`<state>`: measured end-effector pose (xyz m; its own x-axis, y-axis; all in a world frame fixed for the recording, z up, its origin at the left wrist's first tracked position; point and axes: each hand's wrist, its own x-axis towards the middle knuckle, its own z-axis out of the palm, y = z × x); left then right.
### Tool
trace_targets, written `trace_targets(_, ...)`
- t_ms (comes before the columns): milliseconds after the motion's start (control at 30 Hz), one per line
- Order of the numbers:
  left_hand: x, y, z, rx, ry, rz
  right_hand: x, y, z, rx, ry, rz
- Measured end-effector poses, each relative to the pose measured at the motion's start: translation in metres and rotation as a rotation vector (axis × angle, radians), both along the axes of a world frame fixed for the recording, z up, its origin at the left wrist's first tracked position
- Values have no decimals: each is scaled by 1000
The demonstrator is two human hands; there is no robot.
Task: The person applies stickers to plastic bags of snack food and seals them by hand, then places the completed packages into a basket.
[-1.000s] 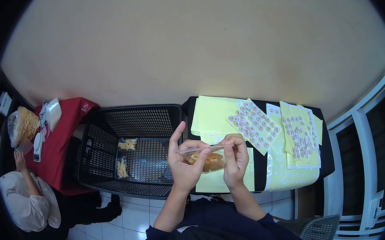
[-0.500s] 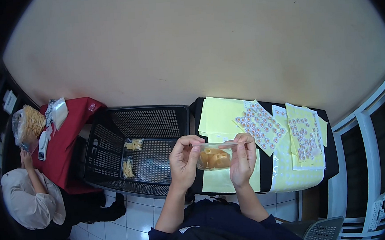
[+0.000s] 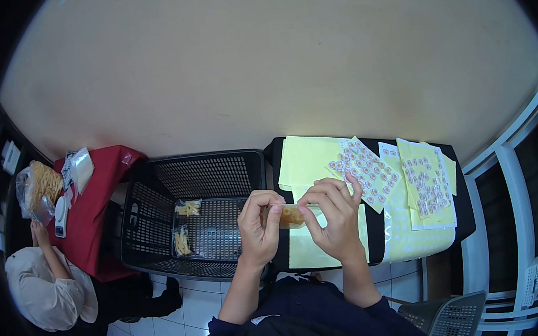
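My left hand (image 3: 257,225) and my right hand (image 3: 333,216) both pinch a small clear bag of orange-yellow snack pieces (image 3: 288,216), held between them above the near edge of a black table (image 3: 463,217). The fingers of both hands cover most of the bag. Pale yellow backing sheets (image 3: 306,159) lie on the table just beyond my hands. Sheets of small round stickers (image 3: 363,171) lie to the right of them.
A black plastic crate (image 3: 210,172) stands left of the table with two filled snack bags (image 3: 186,227) inside. Further left another person in white (image 3: 43,290) sits at a red-covered table (image 3: 99,192) with a big bag of snacks (image 3: 36,184). A window frame (image 3: 512,169) runs along the right.
The bag was held upright with its snacks showing; now both hands have closed in over it and tipped it, so only a little shows between the fingers.
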<state>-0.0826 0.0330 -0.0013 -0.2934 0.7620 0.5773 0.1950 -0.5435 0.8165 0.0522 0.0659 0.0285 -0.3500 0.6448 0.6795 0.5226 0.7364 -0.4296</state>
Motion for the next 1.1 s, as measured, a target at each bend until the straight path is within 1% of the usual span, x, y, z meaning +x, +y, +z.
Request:
trace_targets(133, 1, 2, -1, 3, -94, -56, -3, -1, 2, -3, 7, -3)
trace_targets(267, -1, 2, 5, 5, -117, -129, -2, 0, 1, 18, 6, -8)
trace_targets(333, -4, 2, 6, -46, 81, -124, -1, -1, 1, 24, -2, -12)
trace_targets(433, -2, 3, 2, -65, 126, -147, 2, -2, -2, 27, 7, -31)
trace_targets(667, 11, 6, 2, -81, 145, -165, 15, -5, -4, 28, -9, -64)
trace_targets(733, 15, 6, 5, -89, 221, -137, 20, -5, -5, 28, -13, -70)
trace_targets(833, 24, 5, 4, -107, 194, -140, 29, -6, -8, 24, -20, -86)
trace_targets(900, 26, 7, -3, -97, 192, -150, 34, -6, -13, 7, -5, -58)
trace_targets(967, 28, 5, -12, -143, 188, -184, 41, -9, -20, -10, -16, -77)
trace_targets(1033, 31, 1, -20, -159, 188, -228, 48, -13, -31, -67, -51, -30)
trace_targets(1100, 36, -3, -25, -242, 214, -254, 57, -16, -43, -81, -67, -43)
